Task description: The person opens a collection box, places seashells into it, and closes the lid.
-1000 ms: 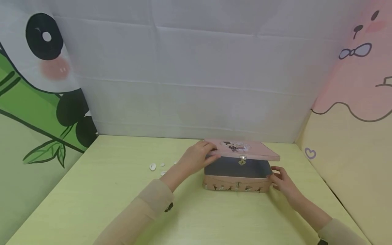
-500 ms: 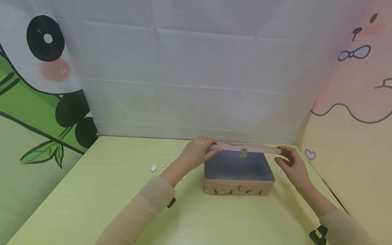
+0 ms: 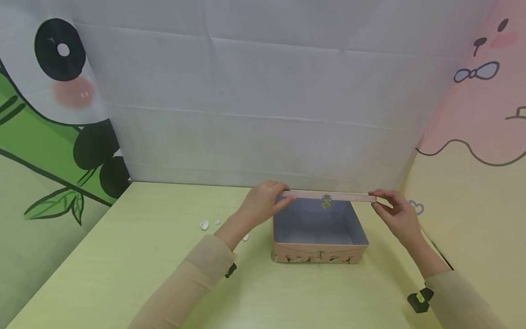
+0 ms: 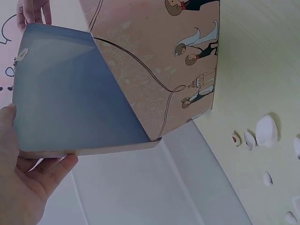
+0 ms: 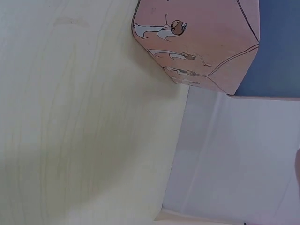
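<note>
A pink storage box [image 3: 296, 252] with printed figures stands on the table, its hinged lid [image 3: 349, 197] raised so that mostly the front edge faces me. Its blue-grey inside [image 3: 316, 221] shows no contents in the head view. My left hand [image 3: 263, 204] grips the lid's left front corner, thumb toward me. At the right front corner, my right hand [image 3: 397, 218] pinches the lid between thumb and fingers. A metal clasp [image 3: 326, 201] hangs from the middle of the lid's edge. In the left wrist view the lid's bare underside [image 4: 65, 93] is visible between both hands.
Several small white shells lie left of the box, among them a round shell [image 3: 204, 225] and a larger pale shell [image 4: 266, 131]. A white cloth backdrop [image 3: 263, 114] rises behind the table [image 3: 135, 256]. Printed panels flank both sides.
The lid has swung further up and back, exposing the box's inside. My right hand has left the box's right side and taken hold of the lid's right corner. My left hand keeps its grip.
</note>
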Available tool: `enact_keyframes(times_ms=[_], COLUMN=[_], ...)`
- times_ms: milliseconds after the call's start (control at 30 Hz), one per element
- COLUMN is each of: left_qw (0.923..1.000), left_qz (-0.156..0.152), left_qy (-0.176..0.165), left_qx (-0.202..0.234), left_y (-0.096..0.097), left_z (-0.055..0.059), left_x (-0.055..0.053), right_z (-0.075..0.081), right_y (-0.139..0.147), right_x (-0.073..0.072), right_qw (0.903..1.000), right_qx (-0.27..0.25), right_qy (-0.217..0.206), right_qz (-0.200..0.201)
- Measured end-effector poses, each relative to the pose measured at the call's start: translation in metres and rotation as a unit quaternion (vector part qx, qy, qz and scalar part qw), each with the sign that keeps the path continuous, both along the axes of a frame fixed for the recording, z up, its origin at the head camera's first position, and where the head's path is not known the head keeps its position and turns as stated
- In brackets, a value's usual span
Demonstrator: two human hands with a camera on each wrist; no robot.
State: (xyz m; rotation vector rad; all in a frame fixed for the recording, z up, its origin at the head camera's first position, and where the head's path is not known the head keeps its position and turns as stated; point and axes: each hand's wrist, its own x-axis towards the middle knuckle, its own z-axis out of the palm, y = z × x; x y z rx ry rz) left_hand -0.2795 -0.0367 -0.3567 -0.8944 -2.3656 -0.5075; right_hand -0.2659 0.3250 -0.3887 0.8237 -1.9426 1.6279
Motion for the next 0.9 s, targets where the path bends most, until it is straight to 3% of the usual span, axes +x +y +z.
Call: enact_keyframes(times_ms=[400, 533, 700, 900], left_qw=[0.9971, 0.9961, 0.9972, 0.9967], left_qz=[-0.04, -0.046, -0.036, -0.021], left_qy=[0.0, -0.002, -0.021, -0.059], left_qx=[0.064, 0.076, 0.061, 0.051], left_y=[-0.019, -0.028, -0.038, -0.047], left_z=[-0.013, -0.018, -0.027, -0.037], left_x=[0.018, 0.022, 0.029, 0.04], right_z=[0.0, 0.001, 0.006, 0.014], right_y=[-0.007, -0.006, -0.007, -0.007], right_x=[0.023, 0.022, 0.025, 0.026], right_qw=[0.9994, 0.9995, 0.9999, 0.9993], right_qx=[0.021, 0.014, -0.001, 0.001], right_qy=[0.011, 0.006, 0.001, -0.001], right_qz=[-0.026, -0.027, -0.016, -0.037])
